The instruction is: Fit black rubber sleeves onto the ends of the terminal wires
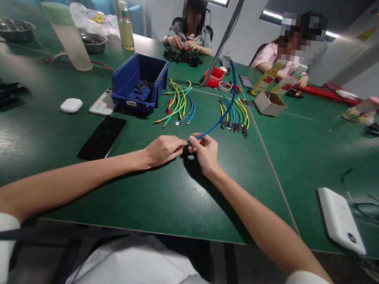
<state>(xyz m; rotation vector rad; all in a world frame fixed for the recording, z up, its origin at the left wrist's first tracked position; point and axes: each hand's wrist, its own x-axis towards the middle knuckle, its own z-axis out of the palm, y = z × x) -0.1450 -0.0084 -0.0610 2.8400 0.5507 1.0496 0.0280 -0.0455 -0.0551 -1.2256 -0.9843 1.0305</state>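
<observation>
Between my two hands, just above the green tabletop, is the lower end of a blue wire (pixel 232 96). My right hand (pixel 206 154) pinches the wire near that end, and the rest of it arcs up and away. The fingertips of my left hand (pixel 163 151) close on a small black piece (pixel 188 143) at the wire's end, mostly hidden by the fingers. Beyond my hands lie loose yellow, green and blue wires (pixel 181 104) with bare metal lugs. To their right, a row of similar wires (pixel 235 115) has black pieces on the near ends.
A blue bin (pixel 134 104) with black pieces stands behind my left hand, near a black phone (pixel 102 139) and white earbud case (pixel 71 105). A cardboard box (pixel 270 104) and red container (pixel 215 76) stand farther back. Two people sit across the table. A white device (pixel 340 220) lies right.
</observation>
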